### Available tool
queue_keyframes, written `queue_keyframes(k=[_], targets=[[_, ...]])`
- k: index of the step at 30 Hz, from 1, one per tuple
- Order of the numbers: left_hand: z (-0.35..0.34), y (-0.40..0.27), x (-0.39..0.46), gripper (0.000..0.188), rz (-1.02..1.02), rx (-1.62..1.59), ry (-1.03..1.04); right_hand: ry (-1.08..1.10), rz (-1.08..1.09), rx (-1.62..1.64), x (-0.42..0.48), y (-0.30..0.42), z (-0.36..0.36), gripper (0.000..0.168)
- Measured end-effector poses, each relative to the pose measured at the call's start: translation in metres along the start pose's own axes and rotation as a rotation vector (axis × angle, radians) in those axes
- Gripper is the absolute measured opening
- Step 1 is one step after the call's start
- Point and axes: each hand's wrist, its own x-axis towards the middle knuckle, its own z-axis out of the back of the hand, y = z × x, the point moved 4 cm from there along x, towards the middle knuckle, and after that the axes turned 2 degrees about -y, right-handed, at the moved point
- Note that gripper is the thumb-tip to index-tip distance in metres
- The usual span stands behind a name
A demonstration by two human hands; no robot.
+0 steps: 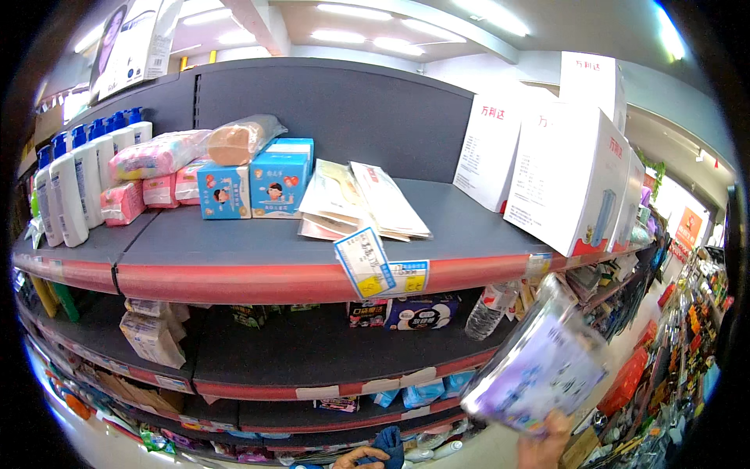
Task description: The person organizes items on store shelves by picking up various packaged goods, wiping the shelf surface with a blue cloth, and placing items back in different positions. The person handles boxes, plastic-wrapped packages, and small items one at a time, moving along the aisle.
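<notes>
My right hand (545,442) grips the lower edge of a flat purple package in clear plastic wrap (530,375), its printed face blurred. The package is tilted in front of the right end of the shelves. At the bottom edge of the view is my left hand (360,457), partly cut off, with its fingers against dark blue fabric (389,445); I cannot tell whether it holds that fabric. Flat plastic-sleeved packets (389,202) lie on the top shelf (281,243), behind two price tags (364,262) on its red front rail.
White pump bottles (67,196), pink packs (161,155) and blue cartons (276,186) stand left on the top shelf. Large white boxes (556,176) are at its right end. Below are a water bottle (489,311) and a dark purple pack (423,312). Crowded goods (674,352) line the right.
</notes>
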Motion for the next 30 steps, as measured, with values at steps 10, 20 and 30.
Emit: queue_keyframes(k=[10,20,30], targets=[[0.033,0.000,-0.009,0.020,-0.058,-0.002,-0.106,0.226,0.341,-0.204,0.083,0.043,-0.148,0.059],[0.057,0.008,-0.008,0.020,-0.055,-0.030,-0.151,0.537,0.545,-0.572,0.127,0.035,-0.272,0.045],[0.070,0.003,-0.007,0.019,-0.087,-0.059,-0.215,0.860,1.185,-1.196,0.154,-0.012,-0.342,0.047]])
